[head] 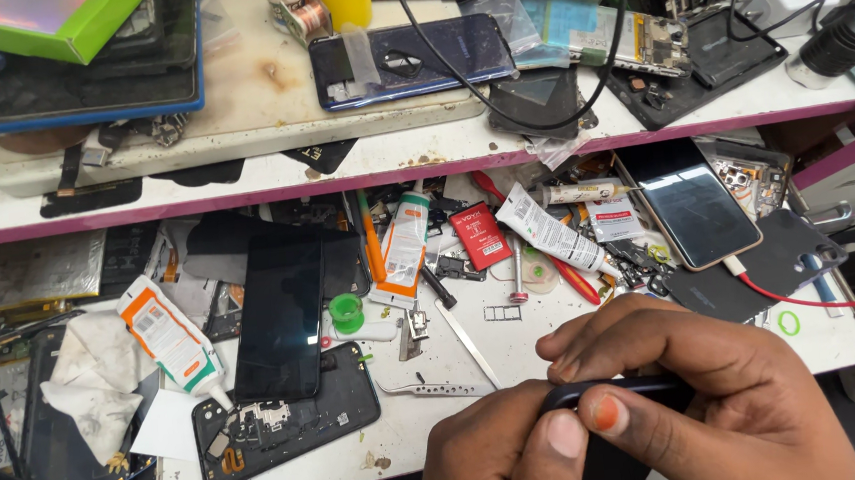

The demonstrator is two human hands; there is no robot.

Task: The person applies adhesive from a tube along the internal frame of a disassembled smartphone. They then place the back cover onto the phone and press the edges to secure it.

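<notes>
Cluttered counter [515, 349] carries glue tubes [169, 340] and an opened phone [290, 420]. Both hands, left [507, 450] and right [704, 391], pinch 1 dark phone frame [614, 389].

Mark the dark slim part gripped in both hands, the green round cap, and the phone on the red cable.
dark slim part [619, 391], head view: middle of its edge.
green round cap [346, 310], head view: top.
phone on the red cable [691, 210], head view: screen centre.

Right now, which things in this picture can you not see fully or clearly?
- Dark flat piece, head view: both hands cover most of it, so its kind is unclear.
- Left hand and right hand: cut off by the bottom edge.
- Green box: cut off by the top edge.
- Small parts beside the red cable: too small to tell.
</notes>
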